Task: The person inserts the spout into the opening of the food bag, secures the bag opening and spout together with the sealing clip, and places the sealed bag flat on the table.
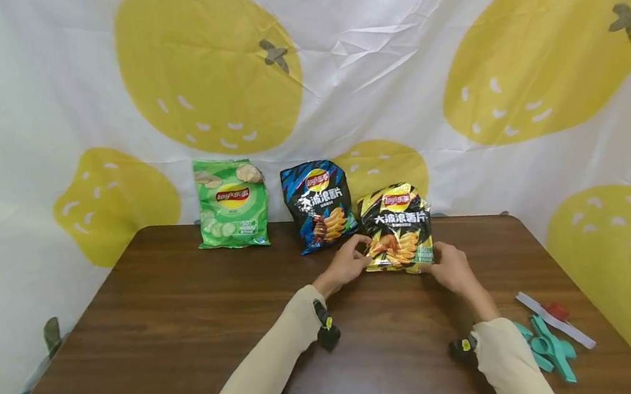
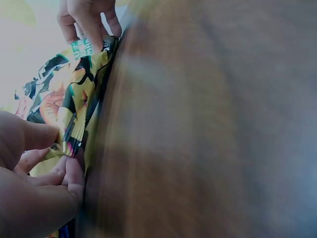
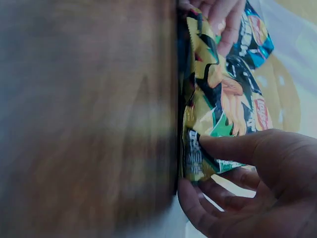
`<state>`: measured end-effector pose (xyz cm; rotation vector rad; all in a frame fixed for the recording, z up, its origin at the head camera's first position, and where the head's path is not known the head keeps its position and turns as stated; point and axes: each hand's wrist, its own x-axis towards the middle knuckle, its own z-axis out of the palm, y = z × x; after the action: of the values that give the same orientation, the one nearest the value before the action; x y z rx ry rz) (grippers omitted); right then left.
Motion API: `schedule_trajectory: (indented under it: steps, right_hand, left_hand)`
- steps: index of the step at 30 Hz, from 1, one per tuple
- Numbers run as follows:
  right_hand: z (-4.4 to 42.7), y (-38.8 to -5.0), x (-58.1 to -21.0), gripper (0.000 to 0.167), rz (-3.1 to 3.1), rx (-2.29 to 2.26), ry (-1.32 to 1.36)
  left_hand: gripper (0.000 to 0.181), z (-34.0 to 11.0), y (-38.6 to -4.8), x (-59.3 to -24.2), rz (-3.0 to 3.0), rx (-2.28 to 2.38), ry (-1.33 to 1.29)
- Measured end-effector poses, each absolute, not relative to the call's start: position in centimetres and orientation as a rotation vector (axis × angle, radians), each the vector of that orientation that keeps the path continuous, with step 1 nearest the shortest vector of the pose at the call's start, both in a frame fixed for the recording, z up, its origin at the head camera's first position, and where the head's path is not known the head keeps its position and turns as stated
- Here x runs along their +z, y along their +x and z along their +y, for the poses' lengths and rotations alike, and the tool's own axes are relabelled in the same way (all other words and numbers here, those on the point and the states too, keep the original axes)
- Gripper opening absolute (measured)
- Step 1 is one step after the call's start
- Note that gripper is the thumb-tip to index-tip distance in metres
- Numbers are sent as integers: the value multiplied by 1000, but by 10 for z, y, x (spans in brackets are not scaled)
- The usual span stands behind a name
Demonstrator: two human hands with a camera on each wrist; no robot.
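Left wrist view, yellow bag [image 2: 62,101] seemingly pinched, head view adding green bag [image 1: 232,210]

The worktop [image 1: 153,336] is dark brown with visible wood grain and rounded far corners. Along its far side stand a green bag [image 1: 227,215], a tilted blue-and-black bag [image 1: 318,200] and, just beside the latter, a yellow-and-black bag [image 1: 397,227]. Near the right edge lie teal implements [image 1: 555,351], a whitish strip [image 1: 578,335] and a red item [image 1: 557,310].
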<state>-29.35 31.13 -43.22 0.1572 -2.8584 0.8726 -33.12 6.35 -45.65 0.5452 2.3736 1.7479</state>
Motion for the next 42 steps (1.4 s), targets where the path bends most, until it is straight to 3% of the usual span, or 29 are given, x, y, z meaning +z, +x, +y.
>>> schedule_trajectory:
  steps: [16,28,42]
  right_hand:
    - [282,-252,-434,30,-2792,795,370]
    - [245,-201,-422,33,-2847,875,472]
    - [212,-158,-422,11,-2779,1000,768]
  left_hand:
    - [35,20,-294,-445,2472,1541,635]
    - [35,-29,-238,-427,2543,1323,814]
    - [36,-73,-182,-423,2632,1181,897]
